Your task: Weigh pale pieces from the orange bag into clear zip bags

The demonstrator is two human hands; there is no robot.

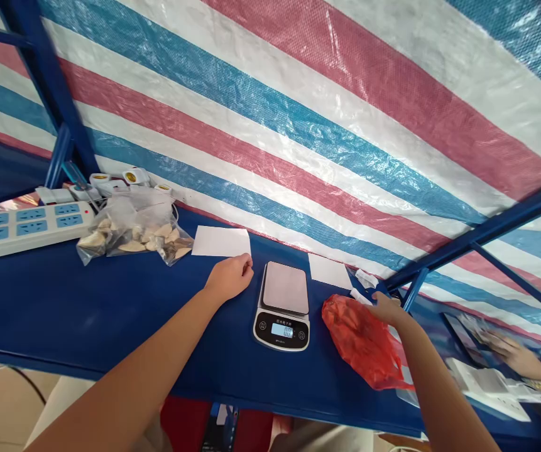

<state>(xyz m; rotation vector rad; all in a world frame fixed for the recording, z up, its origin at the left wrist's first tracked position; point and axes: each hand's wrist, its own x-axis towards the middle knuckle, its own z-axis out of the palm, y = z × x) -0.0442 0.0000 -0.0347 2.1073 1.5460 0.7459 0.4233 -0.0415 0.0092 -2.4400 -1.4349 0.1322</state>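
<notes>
My left hand (230,276) rests on the blue table with its fingers curled in and nothing visible in them, at the lower edge of a blank white sheet (220,241). Right of it stands a white digital kitchen scale (285,289), its pan bare and its lit display reading zero. A crumpled red plastic bag (359,339) lies right of the scale. My right hand (386,307) is at the bag's upper edge, fingers pointing left and slightly apart, close to a small white slip (360,297). Whether it touches the bag is unclear.
Clear bags of dried pale slices (142,235) lie beside a white power strip (29,226) at left. Another white sheet (329,270) lies behind the scale. Blue frame bars (477,232) and a striped tarp (274,125) close the back. Another person's hand (510,351) is blurred at far right.
</notes>
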